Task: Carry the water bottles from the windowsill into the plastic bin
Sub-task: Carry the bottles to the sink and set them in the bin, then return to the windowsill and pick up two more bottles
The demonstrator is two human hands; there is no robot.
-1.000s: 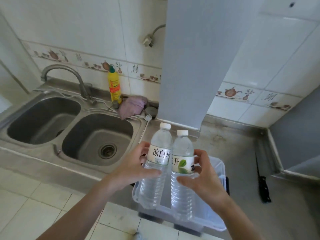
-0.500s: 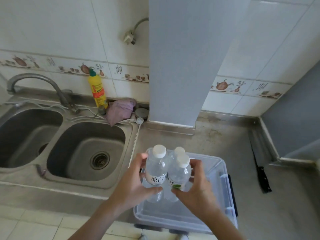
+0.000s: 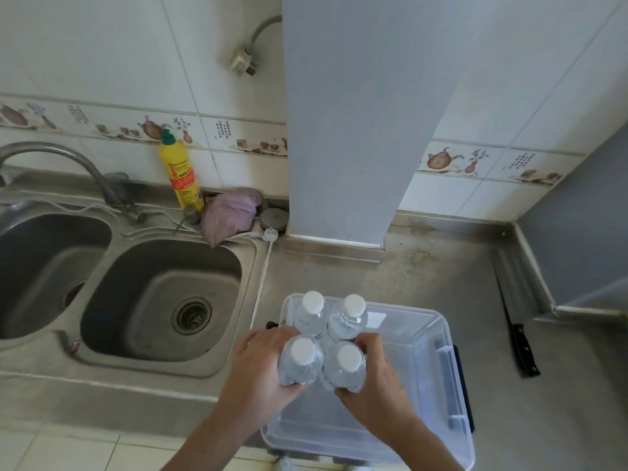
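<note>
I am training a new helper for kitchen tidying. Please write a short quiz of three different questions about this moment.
1. How many white bottle caps show inside the plastic bin?
2. True or false: the left hand and the right hand each grip one water bottle.
3. What lies on the counter right of the bin: A knife, B sponge, C plate?

Key: 1. four, counting the near-left bottle and near-right bottle; 2. true; 3. A.
</note>
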